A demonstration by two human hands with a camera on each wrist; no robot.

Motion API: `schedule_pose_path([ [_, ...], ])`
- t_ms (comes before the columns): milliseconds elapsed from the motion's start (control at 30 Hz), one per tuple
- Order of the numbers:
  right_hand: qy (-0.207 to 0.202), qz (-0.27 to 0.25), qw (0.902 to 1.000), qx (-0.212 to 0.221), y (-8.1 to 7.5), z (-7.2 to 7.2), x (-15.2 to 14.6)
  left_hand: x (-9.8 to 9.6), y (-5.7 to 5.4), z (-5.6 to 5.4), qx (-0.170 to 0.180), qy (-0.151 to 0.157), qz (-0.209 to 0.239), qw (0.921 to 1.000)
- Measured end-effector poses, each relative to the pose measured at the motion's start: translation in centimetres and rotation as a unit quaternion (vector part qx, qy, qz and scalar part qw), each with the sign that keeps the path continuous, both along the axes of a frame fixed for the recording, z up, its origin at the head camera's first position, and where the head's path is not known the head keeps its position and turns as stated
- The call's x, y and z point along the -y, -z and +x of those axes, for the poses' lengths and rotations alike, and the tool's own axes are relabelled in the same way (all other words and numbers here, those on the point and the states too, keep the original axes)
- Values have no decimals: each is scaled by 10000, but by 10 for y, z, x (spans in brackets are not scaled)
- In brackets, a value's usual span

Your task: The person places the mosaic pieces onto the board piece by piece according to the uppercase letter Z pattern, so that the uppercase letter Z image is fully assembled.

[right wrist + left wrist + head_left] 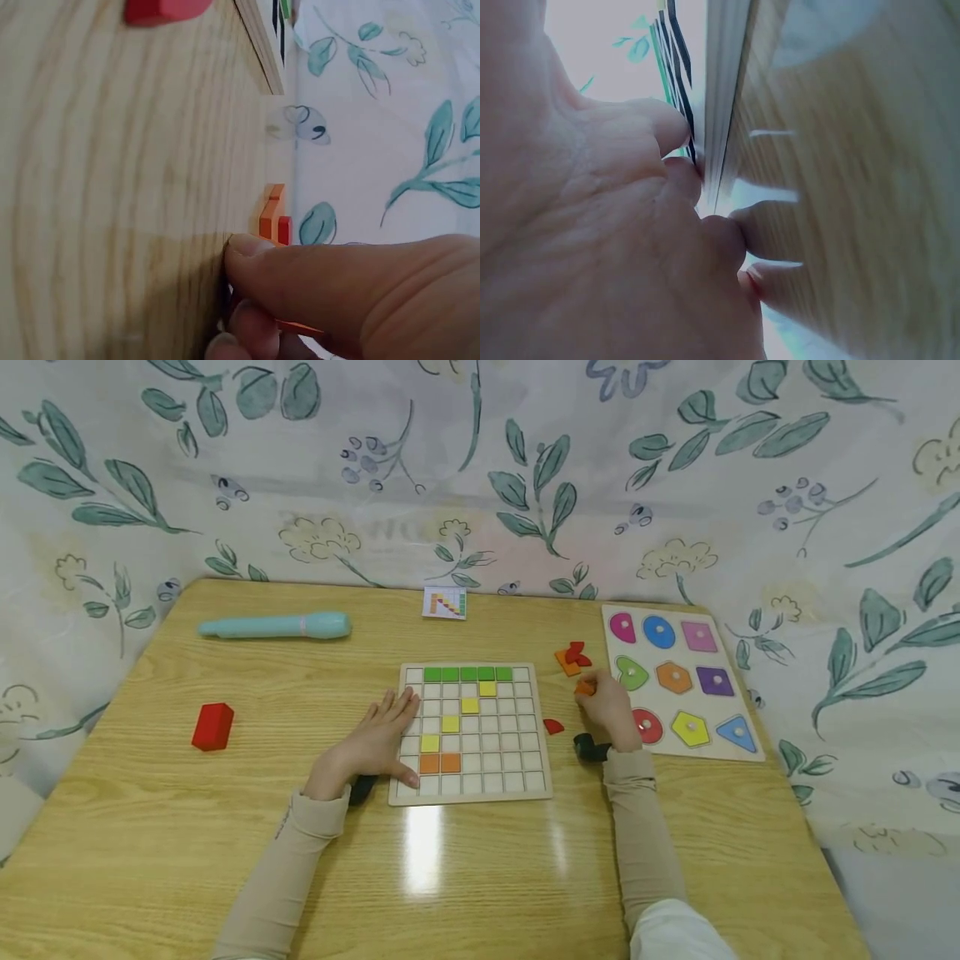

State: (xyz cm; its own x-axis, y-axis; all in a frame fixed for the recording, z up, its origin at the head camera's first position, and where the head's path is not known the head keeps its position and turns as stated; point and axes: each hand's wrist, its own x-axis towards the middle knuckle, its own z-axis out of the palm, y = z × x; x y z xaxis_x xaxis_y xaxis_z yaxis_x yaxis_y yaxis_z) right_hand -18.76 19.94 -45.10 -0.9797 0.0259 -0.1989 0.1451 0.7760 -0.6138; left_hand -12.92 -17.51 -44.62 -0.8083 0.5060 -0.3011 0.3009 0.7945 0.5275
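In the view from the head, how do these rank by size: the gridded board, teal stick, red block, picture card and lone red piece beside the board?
By area, largest first:
1. Gridded board
2. Teal stick
3. Red block and picture card, too alike to rank
4. Lone red piece

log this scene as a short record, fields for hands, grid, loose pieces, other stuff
left hand: fingers spread on the grid board's left edge
right hand: pinches an orange piece
on grid: five green squares, four yellow squares in a diagonal, two orange squares
loose: red and orange pieces in a cluster, one red piece apart
far side: card
right side: shape board
left side: teal stick, red block
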Motion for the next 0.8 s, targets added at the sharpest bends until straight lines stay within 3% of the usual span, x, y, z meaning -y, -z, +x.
schedule_pose_path([
  [233,-636,-449,9955,-541,2,-2,8,2,3,-1,98,19,169,9998],
  [400,-1287,-752,9888,-52,-9,6,42,5,3,-1,185,-13,332,9993],
  [500,-1896,-1069,9750,438,-11,13,65,5,3,-1,206,0,349,9992],
  [633,-2685,-1136,9548,585,-9,23,93,5,3,-1,254,49,347,9991],
  [800,-2762,-1185,9523,538,-5,34,114,4,1,-1,338,88,368,9987],
])
